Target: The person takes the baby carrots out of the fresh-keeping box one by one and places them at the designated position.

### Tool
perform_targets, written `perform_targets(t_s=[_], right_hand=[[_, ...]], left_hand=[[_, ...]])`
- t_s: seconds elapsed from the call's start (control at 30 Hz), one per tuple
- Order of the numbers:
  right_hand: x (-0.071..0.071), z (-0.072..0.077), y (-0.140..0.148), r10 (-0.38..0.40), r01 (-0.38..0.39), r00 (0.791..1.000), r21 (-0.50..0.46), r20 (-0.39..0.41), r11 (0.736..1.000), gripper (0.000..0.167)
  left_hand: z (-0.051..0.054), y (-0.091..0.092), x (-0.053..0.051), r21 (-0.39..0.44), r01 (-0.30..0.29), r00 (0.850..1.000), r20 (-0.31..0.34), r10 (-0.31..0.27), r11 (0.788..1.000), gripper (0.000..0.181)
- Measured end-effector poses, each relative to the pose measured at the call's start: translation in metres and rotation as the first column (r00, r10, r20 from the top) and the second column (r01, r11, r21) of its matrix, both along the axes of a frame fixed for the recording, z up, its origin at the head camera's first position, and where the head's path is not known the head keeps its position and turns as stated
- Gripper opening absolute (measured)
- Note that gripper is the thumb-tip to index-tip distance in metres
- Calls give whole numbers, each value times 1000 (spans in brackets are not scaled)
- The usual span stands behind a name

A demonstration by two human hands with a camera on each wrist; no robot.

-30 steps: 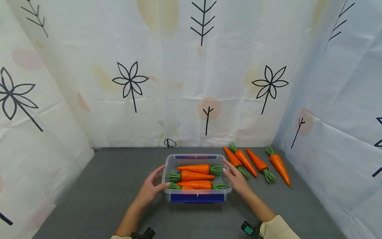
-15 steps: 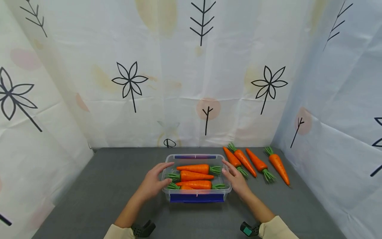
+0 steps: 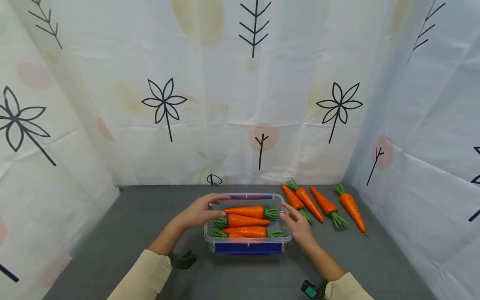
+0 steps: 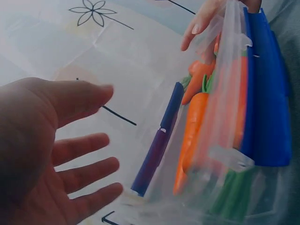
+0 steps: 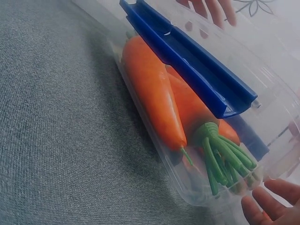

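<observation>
A clear plastic container (image 3: 286, 235) with blue latches (image 3: 248, 248) stands on the table, uncovered, and several orange carrots (image 3: 245, 220) with green tops lie inside. Over its left rim reaches my left hand (image 3: 200, 211), the fingers extended and apart with nothing between them. In the left wrist view that hand (image 4: 42, 140) appears beside the container, thumb and fingers spread. My right hand (image 3: 301, 231) rests at the container's right side, fingertips at the rim. From the right wrist, its fingers (image 5: 269, 206) show loosely bent beside the container's end wall; whether they press on it is unclear.
To the right of the container, several more carrots (image 3: 350, 210) lie loose on the grey table (image 3: 157, 233). Pale patterned cloth (image 3: 210, 146) hangs behind the table and along both sides. Both wrists wear dark bands (image 3: 183, 260).
My left hand has left the container's left side, where its fingers touched the rim, and moved up and right over the box. The right hand, container and carrots have kept their places.
</observation>
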State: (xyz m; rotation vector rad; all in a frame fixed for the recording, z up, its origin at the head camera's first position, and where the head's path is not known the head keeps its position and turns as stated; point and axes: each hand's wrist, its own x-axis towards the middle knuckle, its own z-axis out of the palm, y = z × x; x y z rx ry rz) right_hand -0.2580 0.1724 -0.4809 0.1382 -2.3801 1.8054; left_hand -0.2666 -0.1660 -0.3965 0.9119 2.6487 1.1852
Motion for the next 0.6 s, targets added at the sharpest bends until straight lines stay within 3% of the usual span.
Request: perform_targets(t_s=[0.17,0.4,0.6], right_hand=[[0,0,-2,-16,16,999,10,-40,1000,42],[-1,-2,-2,-21,22,999,9,-35,1000,38],[0,-1,-2,-30,32,998,38,-48,999,39]], left_hand=[[5,10,-12,-46,50,996,78,-46,998,51],[-1,24,-32,-41,93,980,179,-84,995,47],[-3,34,-44,-121,108,965,252,-75,987,44]])
